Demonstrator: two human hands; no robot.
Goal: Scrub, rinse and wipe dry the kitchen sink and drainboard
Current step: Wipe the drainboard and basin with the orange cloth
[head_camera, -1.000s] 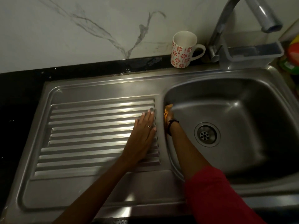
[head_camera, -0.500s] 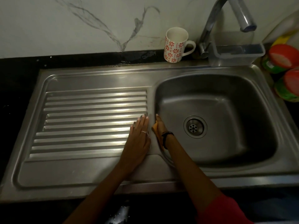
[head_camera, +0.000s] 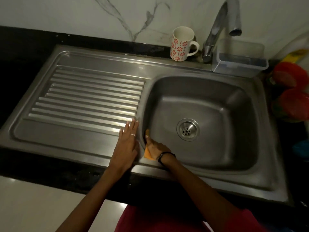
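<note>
Steel sink (head_camera: pixel 234 104) and drainboard (head_camera: pixel 87 97) look dull, no suds or running water visible. Head view: right hand (head_camera: pixel 156 148) presses an orange cloth (head_camera: pixel 147 154) against the basin's near-left wall, fingers curled over it. Left hand (head_camera: pixel 127 139) lies flat, fingers straight, on the drainboard's edge. Likely scrubbing or wiping; which stage, cannot tell.

A home kitchen. A stainless-steel sink (head_camera: pixel 200 124) with ribbed drainboard (head_camera: pixel 90 97) sits in a black countertop (head_camera: pixel 25 47) below a marble-patterned wall (head_camera: pixel 66 17). A flowered mug (head_camera: pixel 181 44) stands beside the tap (head_camera: pixel 219 27).
</note>
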